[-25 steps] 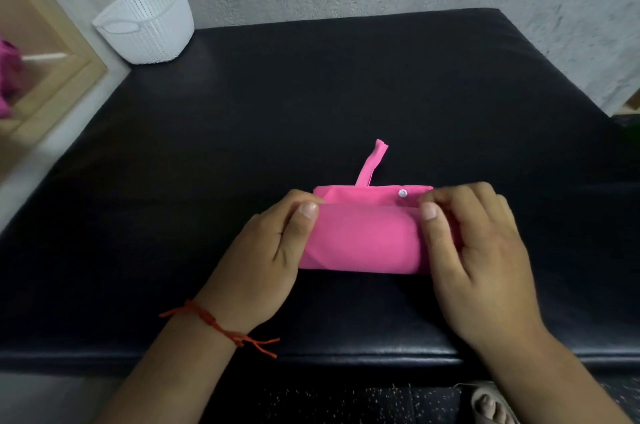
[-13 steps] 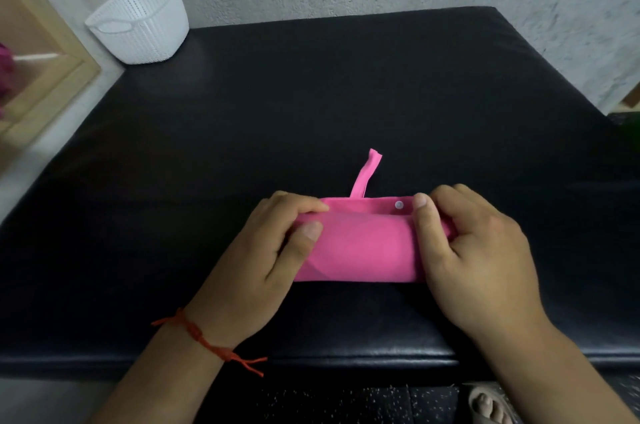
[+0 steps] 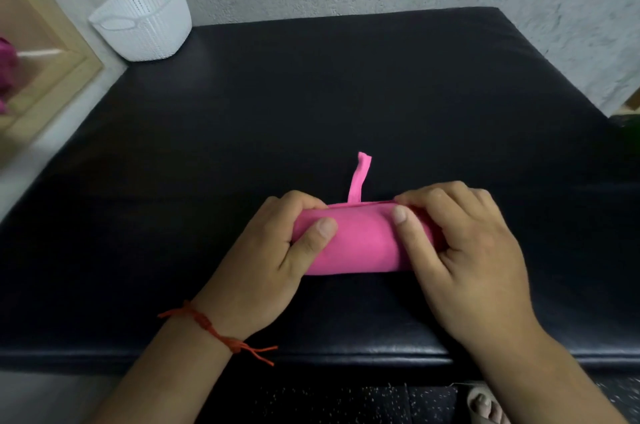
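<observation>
A pink cloth [image 3: 360, 243] lies rolled into a short tube near the front of the black padded surface [image 3: 346, 94]. A narrow pink strap [image 3: 359, 177] sticks out from its far edge, pointing away from me. My left hand [image 3: 277, 250] grips the roll's left end, thumb on top and fingers curled over the far side. My right hand [image 3: 464, 250] grips the right end the same way, covering that end of the cloth. The white snap seen earlier is hidden under the roll or my fingers.
A white woven plastic basket [image 3: 145, 21] stands at the back left corner of the surface. A pale wooden frame [image 3: 45, 53] leans at the left, with something magenta [image 3: 7, 70] at its edge. A rough grey wall runs behind. A sandalled foot [image 3: 485, 406] shows below the front edge.
Both hands have rolled the pink cloth further away from me into a rounder tube. The flat far flap and its white snap are now covered; less of the strap shows.
</observation>
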### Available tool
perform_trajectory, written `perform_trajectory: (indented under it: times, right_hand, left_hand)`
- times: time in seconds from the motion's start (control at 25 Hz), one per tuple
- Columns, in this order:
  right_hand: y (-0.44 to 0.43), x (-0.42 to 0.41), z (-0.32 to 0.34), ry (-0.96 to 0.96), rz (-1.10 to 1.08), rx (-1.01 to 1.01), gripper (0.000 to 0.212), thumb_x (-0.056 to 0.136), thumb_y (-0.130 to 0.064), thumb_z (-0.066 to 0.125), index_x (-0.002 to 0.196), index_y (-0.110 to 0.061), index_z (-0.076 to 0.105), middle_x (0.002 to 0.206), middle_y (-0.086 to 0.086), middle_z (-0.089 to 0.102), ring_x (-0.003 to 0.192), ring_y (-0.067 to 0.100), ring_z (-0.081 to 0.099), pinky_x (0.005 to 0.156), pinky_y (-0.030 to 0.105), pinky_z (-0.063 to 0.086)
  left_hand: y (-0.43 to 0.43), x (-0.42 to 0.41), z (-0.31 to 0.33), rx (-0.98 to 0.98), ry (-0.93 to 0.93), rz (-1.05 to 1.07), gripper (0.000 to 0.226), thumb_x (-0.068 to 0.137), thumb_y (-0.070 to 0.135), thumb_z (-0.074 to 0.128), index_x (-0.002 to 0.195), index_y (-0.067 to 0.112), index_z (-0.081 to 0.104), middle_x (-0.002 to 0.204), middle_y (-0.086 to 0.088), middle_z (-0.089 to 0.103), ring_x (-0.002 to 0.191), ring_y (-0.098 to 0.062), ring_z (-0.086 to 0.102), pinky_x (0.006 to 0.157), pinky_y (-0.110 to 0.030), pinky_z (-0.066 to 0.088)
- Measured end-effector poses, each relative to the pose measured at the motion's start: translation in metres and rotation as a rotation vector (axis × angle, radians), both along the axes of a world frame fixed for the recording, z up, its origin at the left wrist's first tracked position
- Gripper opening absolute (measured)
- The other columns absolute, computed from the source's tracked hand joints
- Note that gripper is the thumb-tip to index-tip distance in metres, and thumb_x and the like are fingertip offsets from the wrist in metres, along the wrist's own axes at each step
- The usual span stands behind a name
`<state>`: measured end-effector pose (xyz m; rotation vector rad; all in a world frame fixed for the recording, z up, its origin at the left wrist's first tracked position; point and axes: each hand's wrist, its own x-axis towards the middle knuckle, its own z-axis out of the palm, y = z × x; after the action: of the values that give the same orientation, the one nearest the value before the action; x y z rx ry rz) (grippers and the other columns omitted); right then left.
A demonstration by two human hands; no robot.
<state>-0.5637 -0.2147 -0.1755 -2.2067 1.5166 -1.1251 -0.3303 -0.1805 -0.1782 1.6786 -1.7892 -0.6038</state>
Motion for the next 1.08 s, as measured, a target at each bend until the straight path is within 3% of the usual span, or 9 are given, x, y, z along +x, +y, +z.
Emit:
perform_trajectory:
  times: [0.2, 0.32, 0.44, 0.56, 0.68, 0.76, 0.84, 0.96, 1.08]
  right_hand:
    - [0.001, 0.003, 0.011, 0.047, -0.116, 0.063, 0.035, 0.105, -0.054, 0.051, 0.075, -0.036, 0.059, 0.072, -0.017, 0.054, 0.073, 0.006, 0.052, 0.056, 0.025, 0.033]
    - [-0.002, 0.005, 0.014, 0.056, -0.151, 0.150, 0.042, 0.101, -0.056, 0.052, 0.069, -0.030, 0.059, 0.065, -0.013, 0.055, 0.068, 0.006, 0.054, 0.056, 0.027, 0.038]
    - [-0.004, 0.005, 0.020, 0.091, -0.204, 0.219, 0.047, 0.101, -0.059, 0.050, 0.069, -0.026, 0.063, 0.061, -0.011, 0.057, 0.062, 0.007, 0.054, 0.055, 0.027, 0.041]
    - [-0.005, 0.005, 0.024, 0.149, -0.227, 0.274, 0.051, 0.101, -0.062, 0.046, 0.068, -0.028, 0.065, 0.057, -0.012, 0.056, 0.058, 0.007, 0.053, 0.054, 0.027, 0.038]
    - [-0.003, 0.006, 0.027, 0.221, -0.130, 0.144, 0.051, 0.106, -0.063, 0.038, 0.079, -0.035, 0.071, 0.078, -0.017, 0.060, 0.078, 0.009, 0.054, 0.072, 0.036, 0.045]
    - [0.002, 0.008, 0.029, 0.319, 0.002, 0.021, 0.042, 0.106, -0.064, 0.041, 0.105, -0.043, 0.077, 0.101, -0.021, 0.063, 0.099, 0.012, 0.054, 0.098, 0.045, 0.042]
    - [0.008, 0.010, 0.030, 0.489, 0.105, -0.008, 0.048, 0.100, -0.071, 0.046, 0.136, -0.045, 0.066, 0.121, -0.022, 0.063, 0.116, 0.015, 0.055, 0.115, 0.054, 0.034]
    - [0.010, 0.010, 0.024, 0.636, 0.156, 0.059, 0.077, 0.085, -0.069, 0.063, 0.156, -0.044, 0.044, 0.136, -0.018, 0.057, 0.126, 0.020, 0.053, 0.119, 0.057, 0.033]
    - [0.006, 0.008, 0.018, 0.556, 0.141, 0.065, 0.074, 0.082, -0.066, 0.068, 0.150, -0.043, 0.050, 0.127, -0.018, 0.061, 0.115, 0.019, 0.056, 0.113, 0.048, 0.040]
  left_hand:
    - [0.000, -0.006, 0.004, 0.029, 0.021, 0.045, 0.054, 0.103, 0.067, 0.021, 0.104, 0.031, 0.061, 0.100, 0.015, 0.058, 0.098, -0.007, 0.058, 0.086, -0.033, 0.048]
    - [0.003, -0.005, 0.002, -0.070, 0.009, -0.048, 0.041, 0.105, 0.061, 0.029, 0.119, 0.037, 0.059, 0.114, 0.023, 0.057, 0.112, -0.011, 0.058, 0.093, -0.026, 0.046]
    - [0.007, 0.003, -0.002, -0.074, -0.027, -0.197, 0.054, 0.097, 0.070, 0.047, 0.142, 0.039, 0.047, 0.133, 0.034, 0.045, 0.129, -0.008, 0.051, 0.101, -0.017, 0.043]
    - [0.007, 0.004, -0.002, -0.022, -0.032, -0.199, 0.063, 0.083, 0.081, 0.057, 0.136, 0.048, 0.045, 0.129, 0.038, 0.044, 0.123, -0.003, 0.051, 0.097, -0.023, 0.046]
    - [0.004, 0.001, -0.001, 0.017, 0.002, -0.127, 0.054, 0.086, 0.080, 0.050, 0.127, 0.045, 0.051, 0.124, 0.033, 0.050, 0.116, -0.004, 0.053, 0.094, -0.034, 0.050]
    - [0.001, -0.001, 0.000, 0.045, -0.010, -0.070, 0.050, 0.089, 0.080, 0.042, 0.122, 0.044, 0.054, 0.122, 0.032, 0.051, 0.115, -0.002, 0.052, 0.096, -0.040, 0.050]
    - [-0.001, -0.003, 0.003, 0.095, -0.007, -0.001, 0.051, 0.090, 0.082, 0.034, 0.119, 0.046, 0.056, 0.119, 0.036, 0.048, 0.116, 0.002, 0.048, 0.100, -0.042, 0.048]
    - [-0.003, -0.010, 0.007, 0.121, 0.006, 0.059, 0.053, 0.091, 0.082, 0.026, 0.117, 0.047, 0.056, 0.117, 0.040, 0.045, 0.118, 0.004, 0.044, 0.103, -0.042, 0.045]
    - [-0.001, -0.016, 0.004, 0.071, 0.065, 0.073, 0.052, 0.091, 0.081, 0.034, 0.125, 0.048, 0.054, 0.123, 0.037, 0.050, 0.122, 0.001, 0.049, 0.104, -0.043, 0.048]
